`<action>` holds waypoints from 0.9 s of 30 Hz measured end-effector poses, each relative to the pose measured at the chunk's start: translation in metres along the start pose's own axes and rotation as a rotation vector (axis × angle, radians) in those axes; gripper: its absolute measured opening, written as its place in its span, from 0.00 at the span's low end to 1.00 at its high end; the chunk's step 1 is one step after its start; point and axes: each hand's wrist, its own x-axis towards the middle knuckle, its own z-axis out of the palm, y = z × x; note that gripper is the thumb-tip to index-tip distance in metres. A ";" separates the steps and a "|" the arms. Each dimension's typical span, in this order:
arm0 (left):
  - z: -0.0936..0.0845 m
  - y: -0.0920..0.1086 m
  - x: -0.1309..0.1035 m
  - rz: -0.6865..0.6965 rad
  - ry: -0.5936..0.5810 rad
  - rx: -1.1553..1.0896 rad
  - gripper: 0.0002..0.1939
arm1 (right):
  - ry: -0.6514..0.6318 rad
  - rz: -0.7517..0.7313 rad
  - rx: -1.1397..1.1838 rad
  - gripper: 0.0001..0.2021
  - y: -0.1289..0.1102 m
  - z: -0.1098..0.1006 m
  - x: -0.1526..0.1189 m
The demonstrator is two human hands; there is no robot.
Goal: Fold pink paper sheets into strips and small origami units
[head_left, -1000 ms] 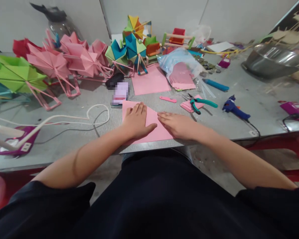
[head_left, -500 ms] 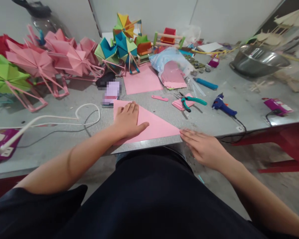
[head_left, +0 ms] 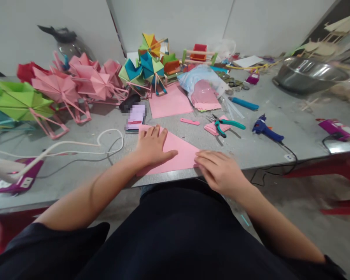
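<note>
A pink sheet folded to a triangle lies at the table's front edge. My left hand rests flat on its left part, fingers spread and thumb pointing right. On the sheet's right corner lies my right hand, palm down with its fingers extended side by side; that corner is hidden under the fingers. Behind the sheet are a phone and a pink cutter. Pliers with teal handles rest on a small stack of folded pink paper.
Folded-paper umbrella shapes stand at the back left. A plastic bag of pink paper lies behind the cutter. At right are a blue glue gun, a metal bowl and a purple power strip. White cables cross the left side.
My right hand has slid left along the triangle, from its tip onto the paper. My left hand stays on the sheet. The whole view has shifted slightly.
</note>
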 end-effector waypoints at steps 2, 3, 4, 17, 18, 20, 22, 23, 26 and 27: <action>-0.001 0.000 0.000 0.002 -0.002 0.009 0.55 | -0.080 -0.009 -0.002 0.18 -0.009 0.015 0.020; -0.001 0.000 0.000 0.005 0.001 0.011 0.56 | -0.124 -0.017 -0.007 0.19 -0.011 0.021 0.028; 0.000 0.000 0.000 0.008 0.009 0.010 0.56 | -0.161 -0.023 -0.007 0.21 -0.012 0.028 0.033; -0.052 -0.073 -0.015 0.068 0.510 -0.611 0.37 | -0.004 -0.140 0.010 0.15 -0.006 0.015 -0.013; -0.053 -0.077 -0.020 0.155 0.456 -0.738 0.41 | -0.025 -0.116 0.039 0.15 -0.003 0.008 -0.012; -0.050 -0.077 -0.029 0.258 0.341 -0.964 0.49 | -0.057 -0.064 0.152 0.14 0.003 -0.007 -0.008; -0.041 -0.068 -0.038 0.233 0.295 -1.169 0.57 | -0.059 -0.012 0.331 0.15 0.010 -0.020 -0.004; -0.035 -0.060 -0.042 0.185 0.297 -1.273 0.61 | -0.050 0.027 0.428 0.15 0.014 -0.025 -0.002; -0.021 -0.032 -0.055 0.077 0.338 -1.575 0.59 | -0.010 0.197 0.695 0.14 0.020 -0.031 0.003; -0.018 -0.023 -0.059 0.068 0.333 -1.644 0.55 | -0.002 0.268 0.769 0.15 0.021 -0.031 0.004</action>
